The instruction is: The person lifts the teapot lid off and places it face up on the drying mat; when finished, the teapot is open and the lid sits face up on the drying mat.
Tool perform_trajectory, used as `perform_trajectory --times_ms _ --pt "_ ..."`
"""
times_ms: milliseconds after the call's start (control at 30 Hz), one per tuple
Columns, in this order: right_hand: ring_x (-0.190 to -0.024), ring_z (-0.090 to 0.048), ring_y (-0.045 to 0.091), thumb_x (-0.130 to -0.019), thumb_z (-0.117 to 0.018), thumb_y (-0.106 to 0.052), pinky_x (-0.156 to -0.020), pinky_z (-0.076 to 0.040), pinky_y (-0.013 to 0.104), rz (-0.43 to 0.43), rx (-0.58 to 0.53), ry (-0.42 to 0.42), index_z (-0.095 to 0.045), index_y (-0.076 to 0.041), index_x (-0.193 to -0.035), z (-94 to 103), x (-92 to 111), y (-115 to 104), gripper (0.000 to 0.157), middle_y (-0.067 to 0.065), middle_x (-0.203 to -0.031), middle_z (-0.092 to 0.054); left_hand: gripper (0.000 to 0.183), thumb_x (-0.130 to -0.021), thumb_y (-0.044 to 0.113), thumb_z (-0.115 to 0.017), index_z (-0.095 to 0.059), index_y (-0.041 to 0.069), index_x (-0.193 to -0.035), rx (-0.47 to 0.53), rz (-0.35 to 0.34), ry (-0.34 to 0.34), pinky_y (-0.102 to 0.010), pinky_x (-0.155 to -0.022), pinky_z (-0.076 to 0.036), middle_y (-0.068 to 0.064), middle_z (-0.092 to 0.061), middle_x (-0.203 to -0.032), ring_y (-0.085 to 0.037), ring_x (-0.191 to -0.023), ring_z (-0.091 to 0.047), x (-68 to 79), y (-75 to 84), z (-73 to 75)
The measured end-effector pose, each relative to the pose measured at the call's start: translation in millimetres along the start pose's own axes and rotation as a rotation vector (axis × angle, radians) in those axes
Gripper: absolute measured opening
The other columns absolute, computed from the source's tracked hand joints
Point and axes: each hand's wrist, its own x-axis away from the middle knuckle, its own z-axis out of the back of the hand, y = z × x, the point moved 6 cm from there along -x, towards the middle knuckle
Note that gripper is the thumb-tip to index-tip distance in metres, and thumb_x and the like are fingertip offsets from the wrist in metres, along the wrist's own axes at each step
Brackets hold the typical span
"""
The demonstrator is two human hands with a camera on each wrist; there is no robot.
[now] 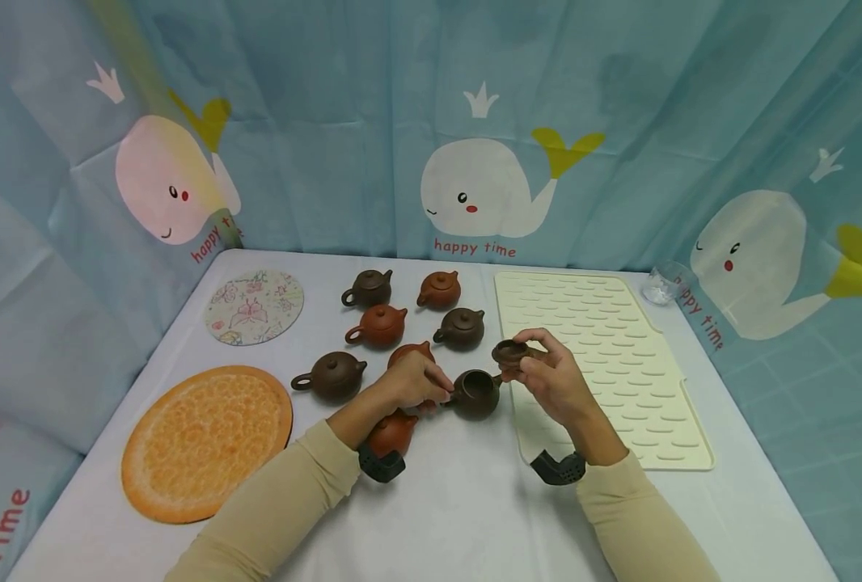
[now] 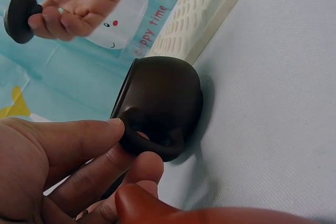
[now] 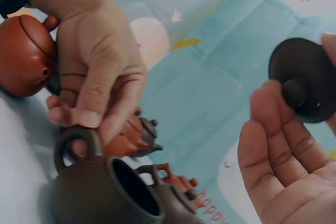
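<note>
1. The left hand (image 1: 416,381) pinches the handle (image 2: 149,144) of the pot (image 1: 475,398) between thumb and fingers; the pot's body sits just right of that grip, on the table (image 1: 460,509).
2. The pot stands upright, its mouth open upward. Its long axis runs from the handle at left to the spout (image 1: 500,378), which points right and slightly away from the person.
3. The right hand (image 1: 553,378) holds the lid (image 1: 509,352) in its fingers, above and right of the pot's mouth, apart from it. The lid is tilted, its knob (image 3: 294,93) toward the palm.
4. A red pot (image 1: 391,436) lies by the left wrist; another red pot (image 1: 411,352) is partly hidden behind the left hand.
5. The right hand is over the left edge of the cream mat (image 1: 613,404).
</note>
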Motion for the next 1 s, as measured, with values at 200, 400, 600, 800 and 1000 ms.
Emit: perform_trajectory --times_ms 200,400,600,800,1000 --pt "-0.104 -0.062 0.034 -0.091 -0.059 0.009 -0.09 -0.047 0.04 -0.049 0.176 0.082 -0.044 0.002 -0.13 -0.5 8.1 -20.4 0.043 0.02 -0.115 -0.061 0.008 -0.08 0.003 -0.077 -0.077 0.01 -0.083 -0.02 -0.007 -0.003 -0.03 -0.052 -0.051 -0.006 -0.068 -0.074 -0.023 -0.059 -0.064 0.9 1.0 0.1" --pt "-0.105 -0.063 0.028 -0.087 -0.061 0.014 -0.085 -0.05 0.035 -0.072 0.38 0.132 -0.047 0.006 -0.135 -2.4 17.4 -36.5 0.051 0.016 -0.118 -0.06 0.009 -0.081 0.002 -0.077 -0.077 0.01 -0.085 -0.038 -0.022 -0.012 -0.03 -0.052 -0.051 -0.009 -0.07 -0.076 -0.023 -0.058 -0.064 1.8 2.7 1.2" --pt "-0.099 -0.062 0.022 -0.083 -0.062 0.018 -0.078 -0.052 0.03 -0.018 0.465 0.186 -0.047 0.011 -0.131 0.2 32.1 -54.0 0.05 0.014 -0.114 -0.061 0.008 -0.081 0.004 -0.077 -0.077 0.011 -0.085 -0.052 -0.022 -0.014 -0.03 -0.052 -0.05 -0.008 -0.068 -0.074 -0.023 -0.059 -0.064 1.5 1.9 1.1" --pt "-0.103 -0.06 0.021 -0.083 -0.058 0.023 -0.08 -0.05 0.026 0.037 0.505 0.259 -0.045 0.014 -0.131 10.0 48.9 -72.5 0.05 0.013 -0.117 -0.059 0.007 -0.082 0.005 -0.077 -0.078 0.011 -0.086 -0.048 -0.027 -0.012 -0.029 -0.051 -0.05 -0.006 -0.068 -0.074 -0.022 -0.059 -0.063 2.0 0.7 0.8" --pt "-0.108 -0.058 0.019 -0.081 -0.058 0.025 -0.084 -0.048 0.024 0.084 0.578 0.325 -0.044 0.014 -0.131 26.0 65.7 -86.6 0.053 0.015 -0.122 -0.055 0.006 -0.082 0.004 -0.077 -0.077 0.008 -0.087 -0.024 -0.034 -0.01 -0.029 -0.05 -0.049 -0.005 -0.067 -0.075 -0.018 -0.055 -0.06 2.8 1.4 0.5"
